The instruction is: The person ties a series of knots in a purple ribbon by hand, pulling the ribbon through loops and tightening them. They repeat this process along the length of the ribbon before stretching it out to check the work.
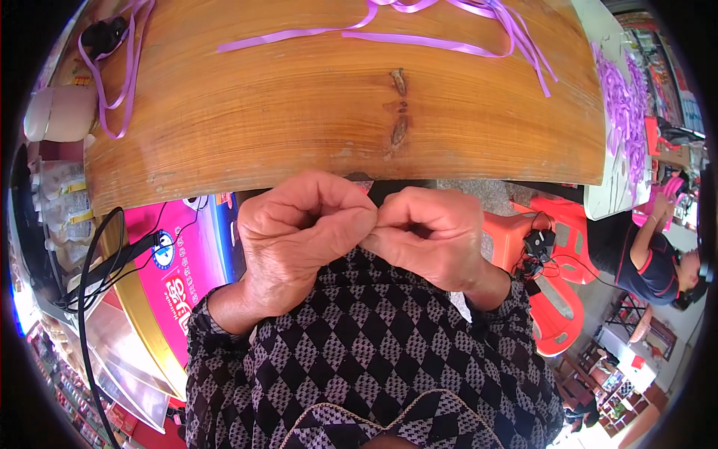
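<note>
My left hand (303,236) and my right hand (430,236) meet in front of my chest, just off the near edge of the wooden table (299,127). Both are closed in a pinch, thumb against curled forefinger, with the fingertips of the two hands touching. Whatever lies between the fingertips, if anything, is too small or hidden to make out. Farther off on the tabletop, loose purple ribbon (441,43) spreads in strips toward the back right. Another loop of purple ribbon (123,97) hangs at the table's left end.
A pinkish jar (61,114) and a black object (103,36) stand at the left. Shredded purple ribbon (624,112) lies on a white surface at the right. Below it are orange plastic stools (553,299) with black cables. Another person (658,258) works at the far right.
</note>
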### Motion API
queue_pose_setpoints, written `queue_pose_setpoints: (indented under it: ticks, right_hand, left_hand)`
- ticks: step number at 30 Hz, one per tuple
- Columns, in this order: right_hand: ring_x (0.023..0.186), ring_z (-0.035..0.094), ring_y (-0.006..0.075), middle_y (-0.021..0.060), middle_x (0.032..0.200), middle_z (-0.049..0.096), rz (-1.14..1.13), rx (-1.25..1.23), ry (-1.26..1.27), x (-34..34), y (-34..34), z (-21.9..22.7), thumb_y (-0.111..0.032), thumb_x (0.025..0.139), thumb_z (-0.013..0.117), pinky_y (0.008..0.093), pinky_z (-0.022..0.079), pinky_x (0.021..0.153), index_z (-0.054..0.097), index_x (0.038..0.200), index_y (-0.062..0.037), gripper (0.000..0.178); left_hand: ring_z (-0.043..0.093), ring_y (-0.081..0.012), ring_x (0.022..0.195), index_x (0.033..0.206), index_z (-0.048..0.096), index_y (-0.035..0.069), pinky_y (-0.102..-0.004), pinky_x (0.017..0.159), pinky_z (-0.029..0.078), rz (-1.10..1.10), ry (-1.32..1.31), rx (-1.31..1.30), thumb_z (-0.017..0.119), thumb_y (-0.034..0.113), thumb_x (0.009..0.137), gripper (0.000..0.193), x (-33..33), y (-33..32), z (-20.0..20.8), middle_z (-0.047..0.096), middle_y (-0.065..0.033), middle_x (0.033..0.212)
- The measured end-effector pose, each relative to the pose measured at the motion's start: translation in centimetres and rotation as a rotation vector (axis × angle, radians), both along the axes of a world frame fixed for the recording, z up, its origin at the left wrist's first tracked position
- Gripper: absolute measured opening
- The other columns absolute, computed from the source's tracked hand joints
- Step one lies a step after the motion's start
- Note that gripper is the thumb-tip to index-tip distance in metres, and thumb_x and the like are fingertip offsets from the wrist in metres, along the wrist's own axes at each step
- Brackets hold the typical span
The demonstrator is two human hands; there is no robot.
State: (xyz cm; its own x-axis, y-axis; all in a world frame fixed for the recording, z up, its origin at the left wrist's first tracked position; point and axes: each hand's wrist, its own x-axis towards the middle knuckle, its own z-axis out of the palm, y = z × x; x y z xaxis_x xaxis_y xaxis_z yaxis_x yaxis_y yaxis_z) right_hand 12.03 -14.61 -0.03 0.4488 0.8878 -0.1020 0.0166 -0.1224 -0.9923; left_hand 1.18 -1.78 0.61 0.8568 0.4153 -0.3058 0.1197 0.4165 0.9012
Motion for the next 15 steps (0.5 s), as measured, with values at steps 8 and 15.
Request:
queue_pose_setpoints:
  ticks: [8, 15]
  right_hand:
    - [0.056, 0.044, 0.0034, 0.0006, 0.067, 0.055, -0.090, 0.054, 0.021, 0.8, -0.1, 1.0, -0.005, 0.081, 0.061, 0.0183, 0.034, 0.048, 0.061, 0.085, 0.0027, 0.008]
    - [0.060, 0.046, 0.0055, 0.0017, 0.071, 0.053, -0.077, -0.005, -0.153, 1.0, -0.2, 1.8, -0.008, 0.085, 0.058, 0.0193, 0.036, 0.052, 0.059, 0.091, 0.0004, 0.010]
  left_hand:
    - [0.048, -0.0046, 0.058, 0.096, 0.054, -0.002, -0.0157, 0.049, 0.036, -0.031, -0.033, -0.161, 0.055, 0.010, 0.087, 0.015, 0.7, 0.9, 0.3, 0.059, -0.0047, 0.076]
    - [0.050, -0.0068, 0.055, 0.097, 0.052, -0.003, -0.0158, 0.047, 0.036, 0.021, -0.090, -0.257, 0.053, 0.010, 0.087, 0.016, 0.9, 0.2, 0.1, 0.061, -0.0117, 0.076]
